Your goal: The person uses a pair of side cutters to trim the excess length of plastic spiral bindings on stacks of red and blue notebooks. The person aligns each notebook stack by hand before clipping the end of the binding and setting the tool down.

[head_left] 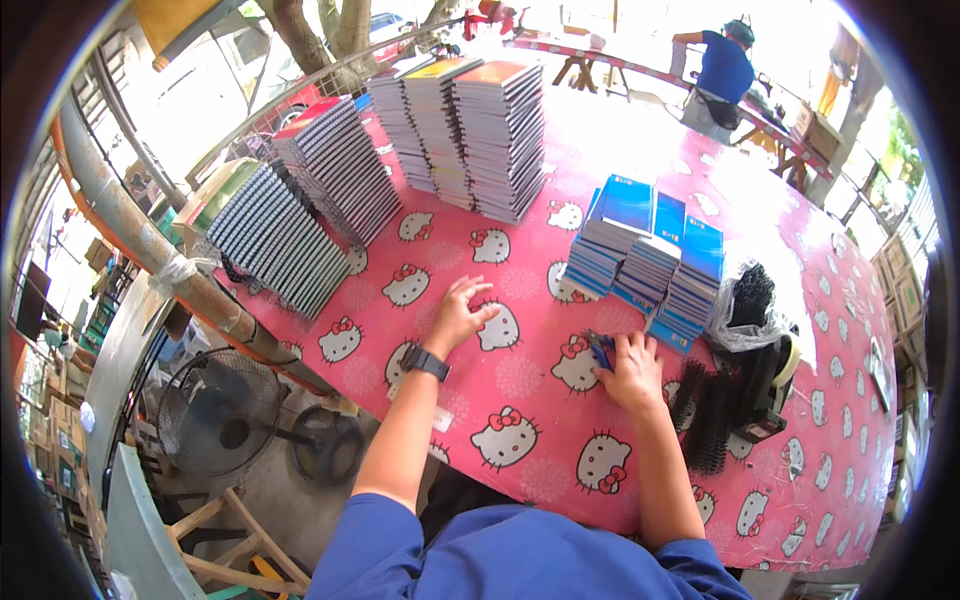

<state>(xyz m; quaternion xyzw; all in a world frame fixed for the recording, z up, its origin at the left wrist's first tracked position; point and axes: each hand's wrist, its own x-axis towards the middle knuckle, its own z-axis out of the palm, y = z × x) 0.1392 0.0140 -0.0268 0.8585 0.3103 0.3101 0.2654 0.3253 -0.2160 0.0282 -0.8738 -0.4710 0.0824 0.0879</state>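
Observation:
My left hand (462, 318) is over the pink patterned tablecloth (520, 270), fingers apart and nothing in them. A dark watch sits on that wrist. Farther right, my right hand (632, 378) is low on the table, with small blue-handled pliers (600, 348) between its thumb and forefinger. Just beyond it stand stacks of blue-covered notebooks (648, 255). Black spiral binding coils (705, 415) lie to the right of this hand. Past my left hand are piles of spiral-bound notebooks (280, 240), with taller notebook stacks (500, 140) at the back.
A clear plastic bag (745, 310) with black coils and a black tape dispenser (770, 385) are at the right. A pole (215, 305) runs along the left side, near a standing fan (225, 420). A person in blue (722, 75) works at a far table.

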